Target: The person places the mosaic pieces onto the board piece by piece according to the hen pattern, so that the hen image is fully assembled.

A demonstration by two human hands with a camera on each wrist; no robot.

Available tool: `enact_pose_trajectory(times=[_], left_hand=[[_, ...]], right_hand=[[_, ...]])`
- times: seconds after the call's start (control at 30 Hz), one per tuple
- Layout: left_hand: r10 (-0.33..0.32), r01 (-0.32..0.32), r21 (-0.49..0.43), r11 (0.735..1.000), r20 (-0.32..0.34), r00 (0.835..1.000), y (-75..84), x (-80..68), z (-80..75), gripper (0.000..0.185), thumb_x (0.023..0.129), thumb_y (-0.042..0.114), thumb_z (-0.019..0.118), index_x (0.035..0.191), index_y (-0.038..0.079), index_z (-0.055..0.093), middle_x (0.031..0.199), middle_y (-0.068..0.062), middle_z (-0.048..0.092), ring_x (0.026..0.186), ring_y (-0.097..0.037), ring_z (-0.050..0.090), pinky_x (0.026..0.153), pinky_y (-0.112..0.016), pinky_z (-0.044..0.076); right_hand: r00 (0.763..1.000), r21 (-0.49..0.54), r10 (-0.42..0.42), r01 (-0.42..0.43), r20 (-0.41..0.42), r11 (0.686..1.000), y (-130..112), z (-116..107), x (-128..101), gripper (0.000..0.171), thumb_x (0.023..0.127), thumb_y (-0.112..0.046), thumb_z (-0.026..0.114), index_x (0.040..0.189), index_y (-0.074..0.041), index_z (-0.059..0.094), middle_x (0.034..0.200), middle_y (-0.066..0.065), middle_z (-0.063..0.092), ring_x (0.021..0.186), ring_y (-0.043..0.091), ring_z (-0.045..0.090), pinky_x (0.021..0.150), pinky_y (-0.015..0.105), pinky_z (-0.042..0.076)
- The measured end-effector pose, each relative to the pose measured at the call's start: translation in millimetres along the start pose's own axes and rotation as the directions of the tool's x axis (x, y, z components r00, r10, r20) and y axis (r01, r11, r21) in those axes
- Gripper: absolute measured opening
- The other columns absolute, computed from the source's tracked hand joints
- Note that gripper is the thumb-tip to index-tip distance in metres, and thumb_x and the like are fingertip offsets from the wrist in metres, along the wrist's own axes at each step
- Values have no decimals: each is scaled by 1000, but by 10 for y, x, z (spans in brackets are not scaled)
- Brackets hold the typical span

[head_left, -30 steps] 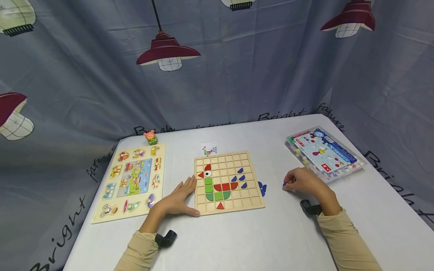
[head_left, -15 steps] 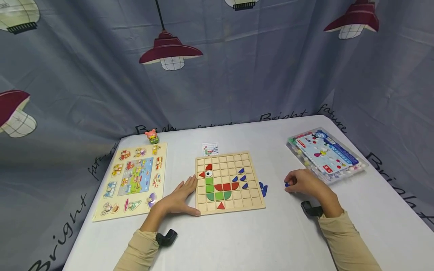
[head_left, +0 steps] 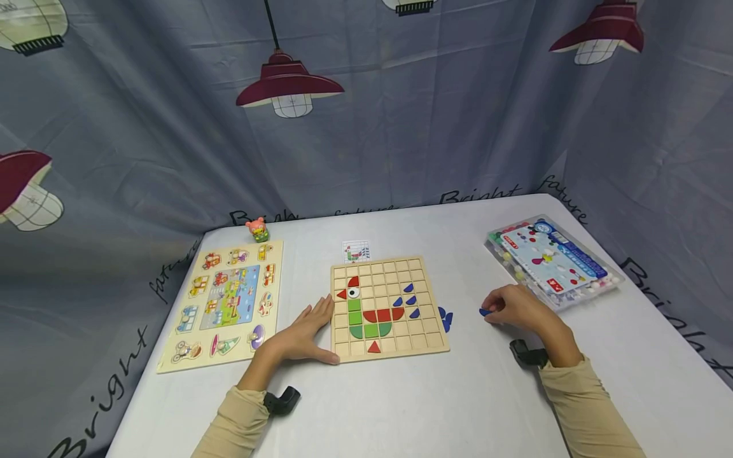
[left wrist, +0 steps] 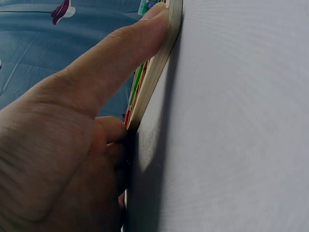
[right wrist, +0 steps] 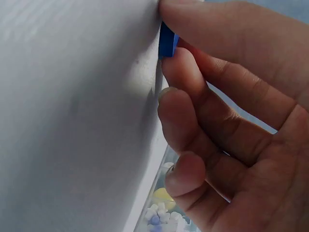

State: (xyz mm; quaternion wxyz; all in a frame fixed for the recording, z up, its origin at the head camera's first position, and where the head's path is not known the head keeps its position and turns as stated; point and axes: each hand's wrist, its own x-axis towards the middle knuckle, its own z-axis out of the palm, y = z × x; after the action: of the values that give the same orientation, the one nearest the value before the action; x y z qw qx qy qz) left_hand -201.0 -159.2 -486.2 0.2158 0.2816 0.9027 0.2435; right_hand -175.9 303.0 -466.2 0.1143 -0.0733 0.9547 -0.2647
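Observation:
A wooden grid board point(head_left: 380, 275) lies mid-table in the head view. Red, green and blue flat pieces on it form a bird shape with a round eye tile point(head_left: 353, 293). My left hand point(head_left: 299, 335) rests at its left edge, fingers straight and spread, the thumb at the near corner; the left wrist view has this thumb point(left wrist: 116, 60) against the board's side. Right of the board, my right hand point(head_left: 515, 310) pinches a small blue wooden piece point(right wrist: 167, 41) between thumb and finger, low by the tabletop. Several loose blue pieces point(head_left: 446, 319) lie at the board's right edge.
A small printed card point(head_left: 357, 251) lies behind the board. At left is a picture puzzle board point(head_left: 202, 350), with a pink-headed figurine point(head_left: 258, 230) behind it. A clear box of colourful beads point(head_left: 550, 261) stands beyond my right hand.
The blue piece turns slightly between my right fingertips and shows more of itself. My left hand stays at the board's edge. The head view has shifted slightly.

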Motion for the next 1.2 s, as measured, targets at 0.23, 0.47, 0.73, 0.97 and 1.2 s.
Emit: enact_pose_trajectory(times=[0.23,0.47,0.73,0.97,1.2], left_hand=[[0,0,3,1000,-3,1000,-17,5,12,123,70,55,80,156,3,10,165,-12,3,154,-27,0,126,-48,2],[-7,7,8,1000,4,1000,-14,0,16,123,70,56,80,156,3,9,165,-12,3,154,-27,0,126,-48,2],[-4,4,12,1000,-2,1000,-12,4,-1,123,70,55,81,156,3,9,165,-13,3,154,-27,0,126,-49,3],[1,-1,-1,1000,-8,1000,-15,20,3,123,70,55,81,156,3,10,165,-12,4,154,-26,0,126,-49,2],[1,-1,-2,1000,-11,1000,-23,6,42,124,70,55,81,156,3,9,165,-13,4,154,-27,0,126,-49,3]], right_hand=[[999,-15,-31,30,-16,999,-18,7,-3,13,78,-9,77,90,-5,74,80,-1,68,73,12,56,62,23,48],[998,-27,-41,39,-54,999,-115,36,53,14,78,-11,78,91,-6,75,79,-1,68,72,12,54,61,24,46],[991,-12,-108,107,-79,994,-300,97,284,16,78,-10,77,93,-3,75,81,2,71,71,11,56,62,23,48],[987,5,-136,137,-91,991,-495,152,531,15,78,-12,77,91,-6,76,81,-1,71,70,11,54,61,23,45],[987,45,-138,142,-78,989,-627,213,756,14,78,-14,79,91,-7,77,83,0,72,72,12,55,63,25,45]])
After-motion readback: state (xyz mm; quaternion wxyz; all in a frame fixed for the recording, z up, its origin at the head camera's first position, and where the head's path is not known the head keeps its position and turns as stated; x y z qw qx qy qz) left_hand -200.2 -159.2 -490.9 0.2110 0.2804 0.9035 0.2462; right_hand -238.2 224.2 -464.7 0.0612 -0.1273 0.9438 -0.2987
